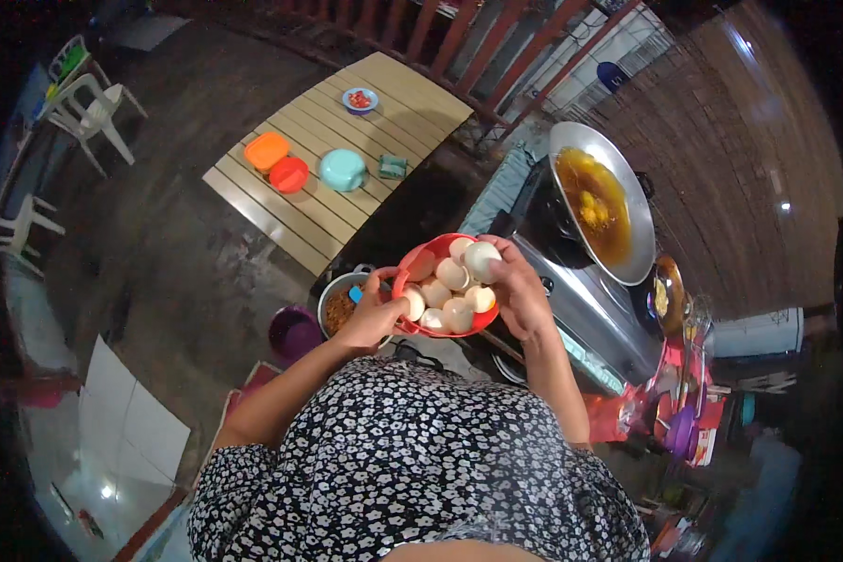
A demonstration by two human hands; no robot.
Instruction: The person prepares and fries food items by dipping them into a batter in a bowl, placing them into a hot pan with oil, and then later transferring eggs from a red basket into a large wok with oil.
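My left hand grips the left rim of a red plastic bowl in front of my body. Several pale eggshells fill it, some looking like hollow halves. Over the bowl's far right side, my right hand pinches a whitish egg or eggshell between thumb and fingers; whether it is whole I cannot tell. To the right, a large metal wok on a gas stove contains brown oil with yellow egg-like pieces in it.
Below my left hand stands a pot of brown food, beside a purple tub. A slatted table holds an orange container, a red bowl, a turquoise bowl and a small bowl of red pieces. A smaller pan sits beyond the wok.
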